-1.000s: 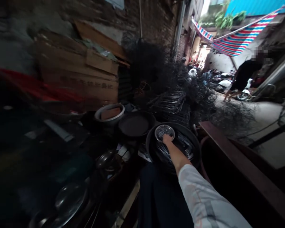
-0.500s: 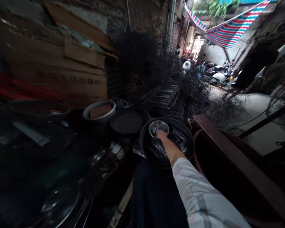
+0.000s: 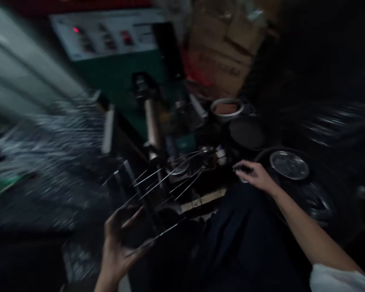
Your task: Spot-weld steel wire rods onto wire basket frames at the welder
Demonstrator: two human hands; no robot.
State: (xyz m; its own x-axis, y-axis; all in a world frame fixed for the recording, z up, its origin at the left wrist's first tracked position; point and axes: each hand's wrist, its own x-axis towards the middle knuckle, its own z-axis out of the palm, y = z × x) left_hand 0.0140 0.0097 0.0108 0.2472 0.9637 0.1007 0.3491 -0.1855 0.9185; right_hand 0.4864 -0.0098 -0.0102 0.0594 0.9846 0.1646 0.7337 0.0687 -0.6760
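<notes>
Left of the bowl (image 3: 288,177), my left hand (image 3: 118,243) holds the rack (image 3: 136,187) one-sided: it could tip. My right hand's (image 3: 255,175) grip, I can't tell.

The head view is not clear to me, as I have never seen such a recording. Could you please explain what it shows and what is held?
There is no robot here. A camera on a person's head looks forward and down at their own bare hands, with dark trousers below. The left hand holds a thin metal wire frame. The right hand has bent fingers; blur hides whether it grips anything. Near the right forearm, a round bowl sits at a large dark tub. Farther back are a pale-rimmed container with a reddish-brown block inside, and a cardboard box. Much of the rest is too dark to name.
</notes>
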